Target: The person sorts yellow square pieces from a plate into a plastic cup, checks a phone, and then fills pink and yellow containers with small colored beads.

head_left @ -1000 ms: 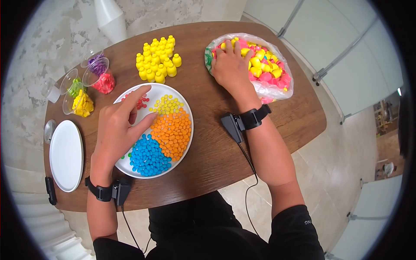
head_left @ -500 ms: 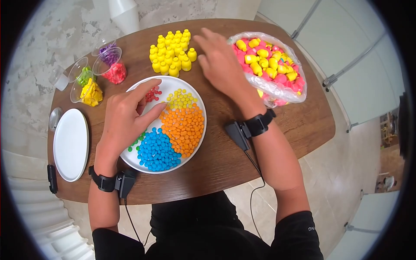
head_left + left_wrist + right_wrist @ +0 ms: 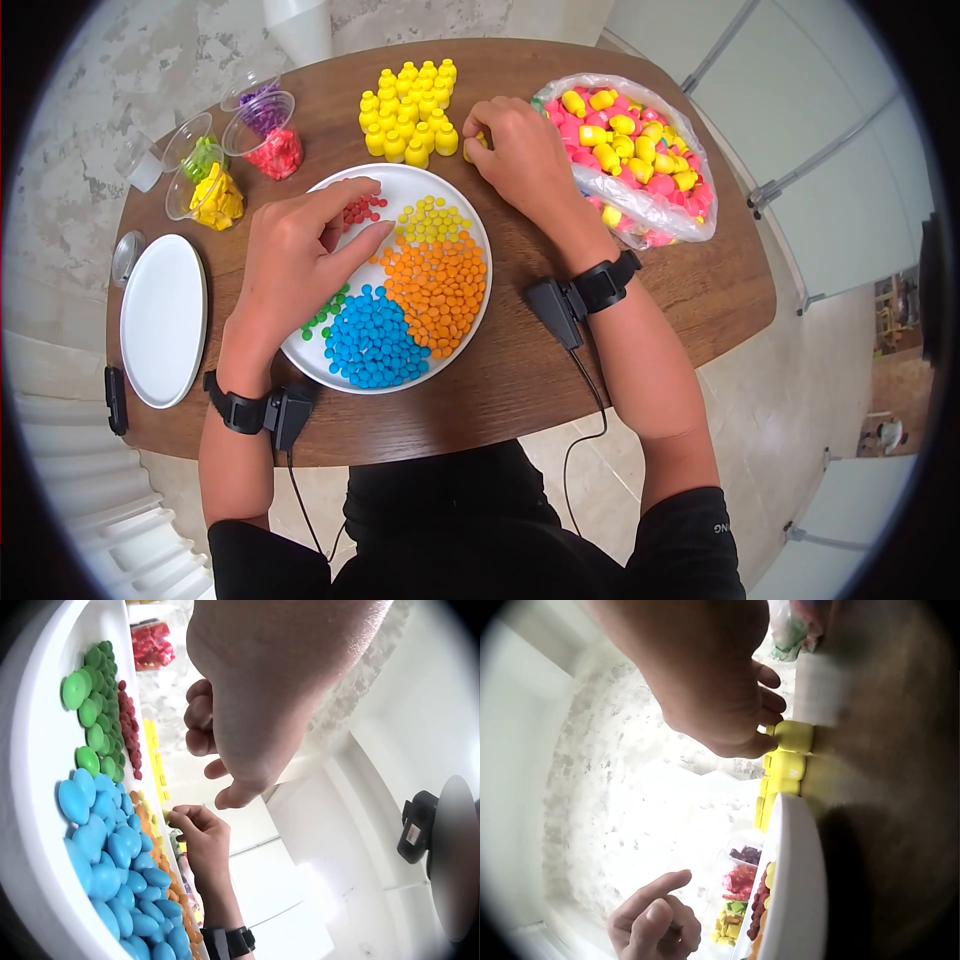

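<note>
Beside the group of yellow bottles (image 3: 405,115), my right hand (image 3: 525,160) pinches one more yellow bottle (image 3: 474,148), which stands upright at the group's right side. The right wrist view has fingertips at the neck of that bottle (image 3: 795,737). My left hand (image 3: 300,245) hovers over the left part of the round white plate (image 3: 345,378), thumb and index finger apart, holding nothing. Red, yellow, orange, blue (image 3: 372,340) and green candies lie on the plate in separate colour patches. In the left wrist view, my left hand (image 3: 251,712) is above the candies.
An open plastic bag (image 3: 640,207) of pink and yellow pieces lies at the right. Clear cups with purple, red (image 3: 275,155), green and yellow pieces stand at the back left. An empty white oval plate (image 3: 163,320) lies at the left, near a black object (image 3: 116,400).
My right hand has left the bag and moved left to the yellow bottles, where a bottle now shows in its fingers. The left hand stays over the plate. The head view has shifted slightly.
</note>
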The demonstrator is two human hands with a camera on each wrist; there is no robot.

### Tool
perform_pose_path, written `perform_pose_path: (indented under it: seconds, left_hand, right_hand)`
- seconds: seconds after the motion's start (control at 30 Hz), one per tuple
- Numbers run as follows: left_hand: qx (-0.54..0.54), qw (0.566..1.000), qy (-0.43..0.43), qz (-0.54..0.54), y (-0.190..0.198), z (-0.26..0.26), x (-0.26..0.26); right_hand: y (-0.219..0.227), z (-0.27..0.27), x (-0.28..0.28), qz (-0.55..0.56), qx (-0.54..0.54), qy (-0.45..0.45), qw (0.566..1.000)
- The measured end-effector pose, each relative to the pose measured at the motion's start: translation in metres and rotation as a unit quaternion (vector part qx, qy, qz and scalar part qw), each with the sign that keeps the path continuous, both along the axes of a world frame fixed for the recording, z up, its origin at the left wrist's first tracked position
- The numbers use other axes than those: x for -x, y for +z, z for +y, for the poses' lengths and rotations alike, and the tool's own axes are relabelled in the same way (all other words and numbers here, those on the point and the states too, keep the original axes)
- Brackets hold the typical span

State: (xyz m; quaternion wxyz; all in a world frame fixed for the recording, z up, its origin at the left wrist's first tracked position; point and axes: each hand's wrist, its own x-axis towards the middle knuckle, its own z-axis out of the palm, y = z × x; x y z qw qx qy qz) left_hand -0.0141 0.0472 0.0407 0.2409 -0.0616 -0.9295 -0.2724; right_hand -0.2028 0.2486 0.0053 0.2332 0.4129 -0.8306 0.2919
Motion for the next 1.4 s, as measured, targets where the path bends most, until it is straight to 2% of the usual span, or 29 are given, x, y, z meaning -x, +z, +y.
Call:
perform_pose_path:
  seconds: [0.13,0.23,0.37,0.47,0.53,0.57,0.63,0.67,0.77,0.9,0.93,1.0,1.1,1.13,1.17,1.23,1.27,1.33,1.4]
  left_hand:
    - [-0.006,1.0,0.01,-0.021,0.004,0.002,0.0]
    - [-0.016,0.999,0.016,-0.029,0.002,0.003,0.001]
    - [-0.027,0.999,-0.009,-0.025,-0.003,0.002,0.002]
    - [-0.06,0.996,-0.011,-0.058,-0.002,0.006,0.002]
    - [-0.063,0.996,-0.015,-0.063,-0.004,0.007,0.002]
    - [-0.066,0.995,-0.019,-0.07,-0.004,0.008,0.002]
    - [-0.066,0.995,-0.02,-0.076,-0.001,0.011,0.002]
    - [-0.067,0.994,-0.021,-0.084,0.0,0.013,0.001]
    - [-0.079,0.992,-0.008,-0.099,-0.009,0.007,-0.003]
    - [-0.117,0.987,0.02,-0.112,-0.018,0.001,-0.002]
    - [-0.123,0.985,0.0,-0.121,-0.02,-0.005,0.001]
    - [-0.124,0.983,-0.033,-0.131,-0.028,-0.007,0.008]
    - [-0.168,0.977,-0.037,-0.126,-0.033,-0.009,0.007]
    - [-0.185,0.976,-0.04,-0.11,-0.035,-0.008,0.008]
    - [-0.203,0.974,-0.044,-0.094,-0.037,-0.007,0.008]
    - [-0.177,0.979,-0.04,-0.089,-0.033,-0.014,0.007]
    - [-0.152,0.984,-0.031,-0.082,-0.032,-0.018,0.007]
    - [-0.167,0.981,-0.028,-0.098,-0.033,-0.021,0.008]
    - [-0.18,0.977,-0.023,-0.115,-0.036,-0.02,0.008]
  right_hand:
    - [0.009,0.006,-0.006,-0.081,-0.025,-0.017,0.996]
    - [0.008,0.007,-0.009,-0.143,-0.003,-0.033,0.989]
    - [0.011,0.009,-0.01,-0.156,0.004,-0.014,0.988]
    - [0.025,0.007,-0.02,-0.143,0.057,0.001,0.988]
    - [0.034,0.001,-0.037,-0.149,0.114,0.074,0.979]
    - [0.038,-0.001,-0.046,-0.147,0.114,0.073,0.98]
    - [0.041,-0.007,-0.065,-0.184,0.147,0.196,0.952]
    - [0.039,-0.011,-0.071,-0.181,0.148,0.193,0.953]
    - [0.035,-0.021,-0.082,-0.235,0.177,0.263,0.919]
    - [0.031,-0.026,-0.082,-0.345,0.198,0.26,0.88]
    - [0.026,-0.029,-0.082,-0.268,0.21,0.231,0.911]
    - [0.021,-0.034,-0.082,-0.282,0.205,0.221,0.911]
    - [0.019,-0.038,-0.086,-0.26,0.212,0.222,0.915]
    - [0.018,-0.039,-0.089,-0.305,0.208,0.219,0.903]
    - [0.019,-0.038,-0.09,-0.304,0.21,0.216,0.904]
    - [0.022,-0.035,-0.092,-0.208,0.214,0.183,0.937]
    - [0.022,-0.034,-0.092,-0.207,0.214,0.181,0.937]
    - [0.021,-0.033,-0.093,-0.125,0.175,0.113,0.97]
    - [0.013,-0.038,-0.092,-0.11,0.162,0.112,0.974]
